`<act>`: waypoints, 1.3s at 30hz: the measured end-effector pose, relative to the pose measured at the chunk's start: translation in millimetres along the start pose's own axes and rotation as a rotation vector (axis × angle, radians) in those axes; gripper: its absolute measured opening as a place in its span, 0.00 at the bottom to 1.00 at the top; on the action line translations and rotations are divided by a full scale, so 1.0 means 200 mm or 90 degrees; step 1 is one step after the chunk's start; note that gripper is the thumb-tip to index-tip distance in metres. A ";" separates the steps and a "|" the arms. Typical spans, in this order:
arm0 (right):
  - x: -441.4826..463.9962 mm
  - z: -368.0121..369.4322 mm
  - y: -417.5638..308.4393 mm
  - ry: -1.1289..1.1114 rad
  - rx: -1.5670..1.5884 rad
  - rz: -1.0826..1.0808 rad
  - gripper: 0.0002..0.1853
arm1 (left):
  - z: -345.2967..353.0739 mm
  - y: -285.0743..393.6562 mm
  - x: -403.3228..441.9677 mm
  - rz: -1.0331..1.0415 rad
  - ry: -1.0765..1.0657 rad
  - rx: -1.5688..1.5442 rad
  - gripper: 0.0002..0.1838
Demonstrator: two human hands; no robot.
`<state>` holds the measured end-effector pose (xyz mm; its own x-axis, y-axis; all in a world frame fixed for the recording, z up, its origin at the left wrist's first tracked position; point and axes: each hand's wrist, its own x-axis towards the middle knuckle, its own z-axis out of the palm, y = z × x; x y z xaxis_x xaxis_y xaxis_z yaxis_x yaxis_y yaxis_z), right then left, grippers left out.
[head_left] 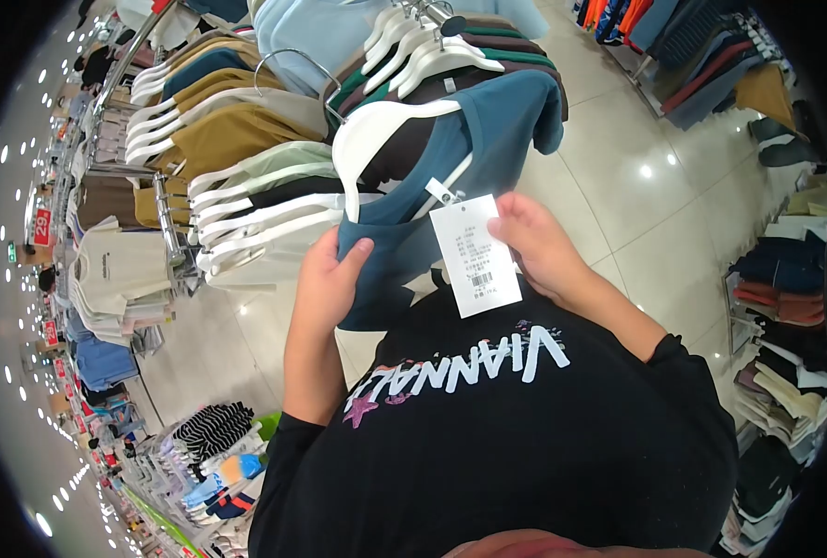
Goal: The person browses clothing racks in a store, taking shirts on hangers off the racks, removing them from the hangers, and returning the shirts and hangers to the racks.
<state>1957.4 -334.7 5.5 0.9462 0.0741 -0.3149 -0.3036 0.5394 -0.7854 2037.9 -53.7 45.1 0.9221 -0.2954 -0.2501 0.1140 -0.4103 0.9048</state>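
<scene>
Holding the paper swing tag [476,259] turned up for reading is the step in hand, as far as this view suggests. The right hand [536,240] pinches the tag near its upper right edge, thumb across the printed face, with the other fingers curled mostly out of sight behind. The left hand [328,281] grips the teal T-shirt [390,251] at its neckline, the thumb lying on the fabric.

The T-shirt is between the person and the clothes rack, tilted on a white hanger [384,116]. One hanger arm is bare on the left side, where the neckline sags below it — the cloth seems to have partly slipped off. The metal hook [292,54] curves toward the mustard garments [232,139]; whether it touches anything, I cannot tell.

Any move from here would call for a light hold on the tag, its string being short, and a steady left grip so that the neckline does not slide further.

As for edges, the white hangers [274,225] of the neighbouring clothes crowd close to the left hand, and a teal sleeve lies against the dark garments behind. The person's black shirt [525,446] is just below the tag. Wider room lies rightward, over the tiled floor [660,191] — well apart from the far racks.
</scene>
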 end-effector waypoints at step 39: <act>-0.02 -0.03 -0.05 -0.075 -0.722 -0.292 0.18 | 0.14 -0.07 -0.22 0.209 0.108 0.496 0.18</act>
<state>1956.5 -345.6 10.4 0.9773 0.1771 0.1159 0.1902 -0.4940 -0.8484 1985.6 -59.3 33.4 0.9136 -0.3956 0.0942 -0.3975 -0.8199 0.4119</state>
